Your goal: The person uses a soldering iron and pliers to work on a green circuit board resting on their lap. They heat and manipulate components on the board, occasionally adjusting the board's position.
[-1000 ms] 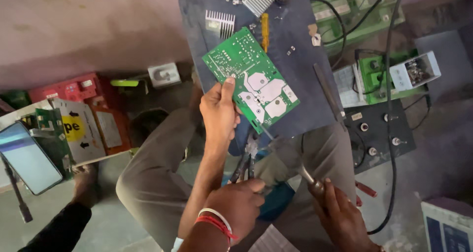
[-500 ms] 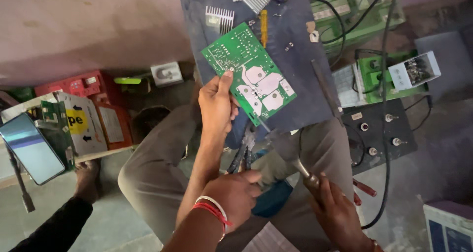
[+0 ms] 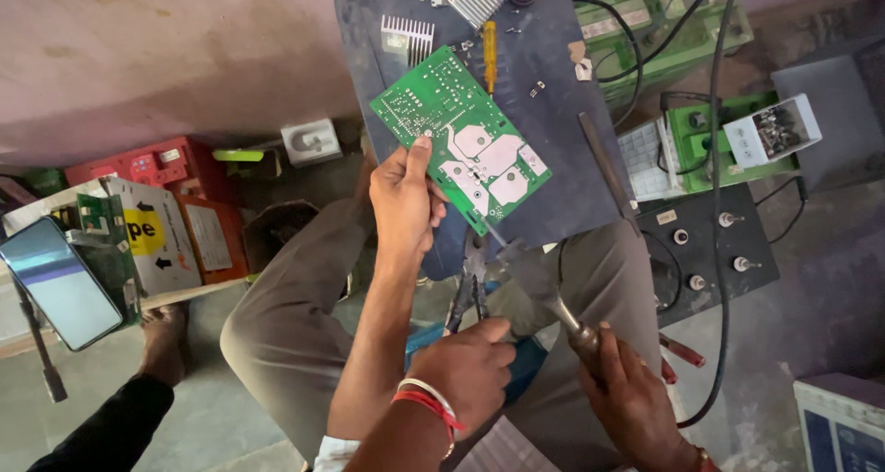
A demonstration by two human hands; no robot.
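Green circuit board (image 3: pixel 461 140) is held up, solder side showing, by a third hand (image 3: pixel 403 205), while the left hand (image 3: pixel 470 366) is clamped on pliers (image 3: pixel 470 283) and the right hand (image 3: pixel 631 403) on a soldering iron (image 3: pixel 544 292), both tips at its lower edge. This looks like desoldering; next, heat one joint steadily and pull. Behind it, heat sinks (image 3: pixel 407 37) and a yellow screwdriver (image 3: pixel 490 53) lie on the dark surface (image 3: pixel 553 159), with batteries (image 3: pixel 710 241) on the concrete floor (image 3: pixel 820 297).

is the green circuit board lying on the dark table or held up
Held up: the left hand pinches the green circuit board by its edge, thumb on its face, above the dark table.
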